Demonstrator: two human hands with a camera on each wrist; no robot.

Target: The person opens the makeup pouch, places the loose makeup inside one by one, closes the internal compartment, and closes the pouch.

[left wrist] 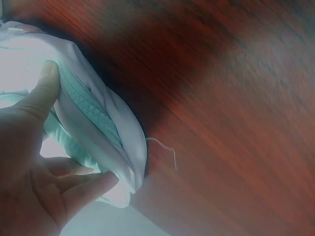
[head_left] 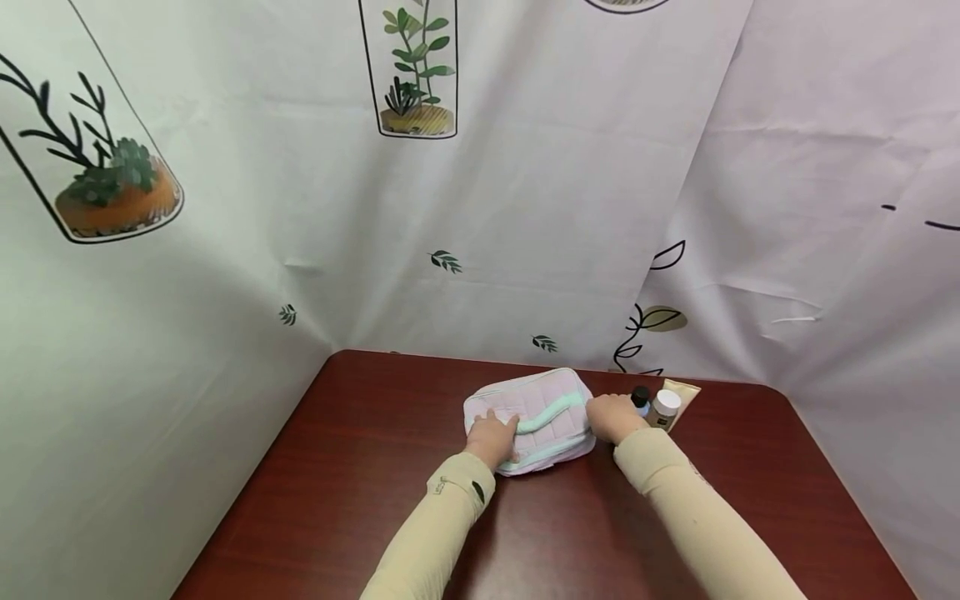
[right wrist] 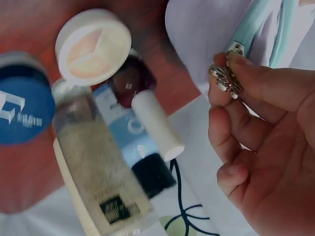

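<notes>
A pale lilac quilted cosmetic bag (head_left: 551,408) with mint-green trim and a mint handle strip lies on the table. My left hand (head_left: 491,439) holds its near left part. In the left wrist view, the thumb (left wrist: 47,86) and fingers of that hand grip the bag on either side of a stretch of mint zipper (left wrist: 88,108). At the bag's right end is my right hand (head_left: 613,417). Seen in the right wrist view, its thumb and forefinger pinch a silver zipper pull (right wrist: 227,81), with the other fingers curled. The bag's inside is hidden.
Right of the bag stand a clear bottle (right wrist: 101,157) with a white cap (head_left: 667,402), a cream tube (head_left: 684,392), a light-blue container (right wrist: 125,130) with a black cap, and a blue-lidded jar (right wrist: 24,108). Behind the reddish-brown table (head_left: 360,467) hangs a printed white cloth (head_left: 517,208).
</notes>
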